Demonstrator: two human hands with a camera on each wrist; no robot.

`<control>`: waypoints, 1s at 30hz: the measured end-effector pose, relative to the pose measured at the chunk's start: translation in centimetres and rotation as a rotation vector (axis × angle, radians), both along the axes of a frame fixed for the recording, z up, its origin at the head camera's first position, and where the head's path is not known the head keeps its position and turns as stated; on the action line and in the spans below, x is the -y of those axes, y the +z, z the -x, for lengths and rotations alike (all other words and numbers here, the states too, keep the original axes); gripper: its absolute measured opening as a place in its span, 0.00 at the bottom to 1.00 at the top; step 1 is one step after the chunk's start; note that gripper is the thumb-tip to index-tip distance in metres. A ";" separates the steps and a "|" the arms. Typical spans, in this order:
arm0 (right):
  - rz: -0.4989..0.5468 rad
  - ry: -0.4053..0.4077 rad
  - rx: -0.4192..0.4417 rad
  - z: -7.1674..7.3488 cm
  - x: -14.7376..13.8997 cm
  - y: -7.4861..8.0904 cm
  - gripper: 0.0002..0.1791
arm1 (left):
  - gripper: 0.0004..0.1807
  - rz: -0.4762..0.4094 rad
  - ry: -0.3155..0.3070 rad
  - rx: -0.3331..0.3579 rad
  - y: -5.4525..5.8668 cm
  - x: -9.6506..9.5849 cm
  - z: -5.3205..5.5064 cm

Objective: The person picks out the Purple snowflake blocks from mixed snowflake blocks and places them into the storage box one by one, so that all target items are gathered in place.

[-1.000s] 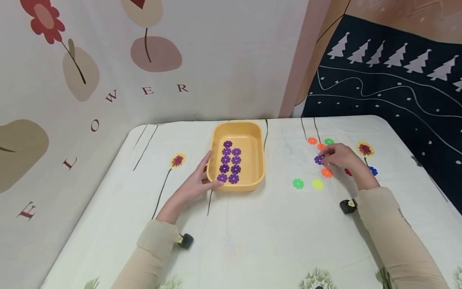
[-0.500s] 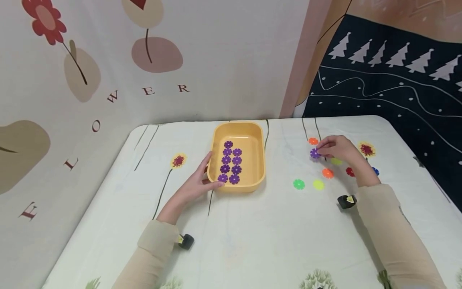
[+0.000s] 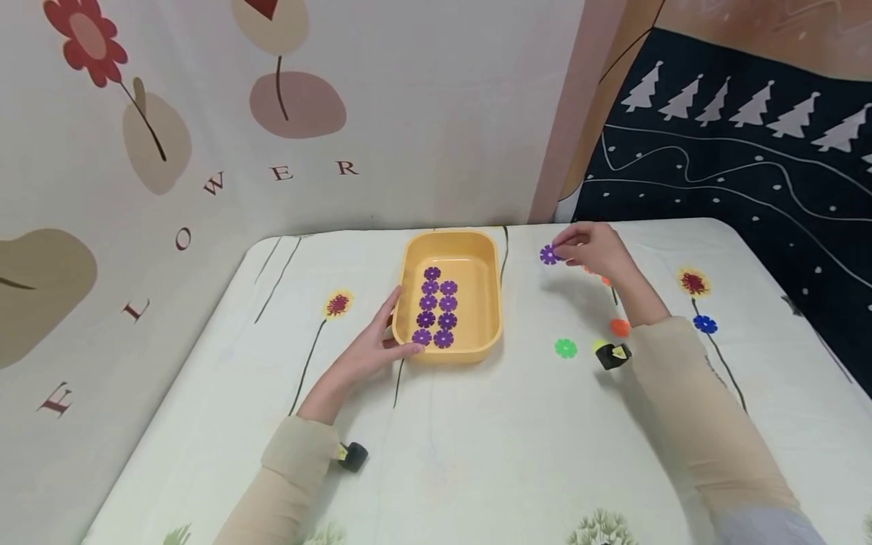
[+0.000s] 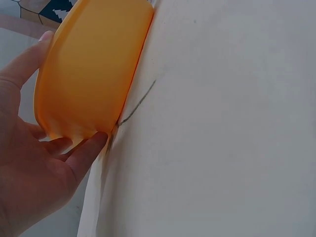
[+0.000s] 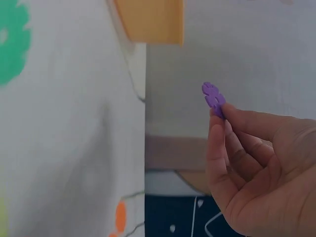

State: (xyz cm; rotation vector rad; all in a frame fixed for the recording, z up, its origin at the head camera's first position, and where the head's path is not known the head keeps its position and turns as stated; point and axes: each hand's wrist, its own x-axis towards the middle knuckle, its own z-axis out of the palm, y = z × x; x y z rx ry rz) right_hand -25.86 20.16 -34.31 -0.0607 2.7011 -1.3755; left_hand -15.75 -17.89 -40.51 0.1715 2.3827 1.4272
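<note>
Thumb and fingers of my left hand (image 3: 364,350) hold the near left corner of the yellow plastic tray (image 3: 492,303). In the left wrist view, the fingertips press against the tray's outer wall (image 4: 94,64) while the thumb lies at its rim. Inside the tray, several purple snowflake discs (image 3: 447,303) are laid out in two columns. My right hand (image 3: 599,250) pinches one more purple snowflake disc (image 3: 549,255) between thumb and forefinger, raised above the table to the right of the tray. The right wrist view shows that disc (image 5: 212,96) nearly edge-on at the fingertips.
Loose on the white cloth lie a green disc (image 3: 565,348), an orange disc (image 3: 620,328) and a blue disc (image 3: 705,324). Other orange and yellow discs are partly covered by the right hand and wrist camera (image 3: 613,356). A printed fabric wall (image 3: 436,151) stands behind the table.
My right hand has picked up a purple disc from among the loose discs and carried it left and upward, toward the tray. The left hand and tray have stayed put.
</note>
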 end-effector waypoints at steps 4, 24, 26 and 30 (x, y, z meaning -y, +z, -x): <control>0.030 0.003 -0.010 0.8 2.4 0.5 0.13 | 0.59 -0.016 -0.009 -0.008 0.1 0.1 -0.2; 0.159 0.072 0.005 3.1 12.9 -1.5 0.09 | 0.60 -0.040 -0.003 0.008 0.1 0.1 -0.2; 0.150 0.088 -0.001 3.2 13.6 -1.8 0.09 | 0.60 -0.036 -0.003 0.008 0.1 0.1 -0.2; 0.088 0.137 -0.038 3.3 15.0 -2.4 0.08 | 0.60 -0.038 -0.001 0.008 0.2 0.2 -0.1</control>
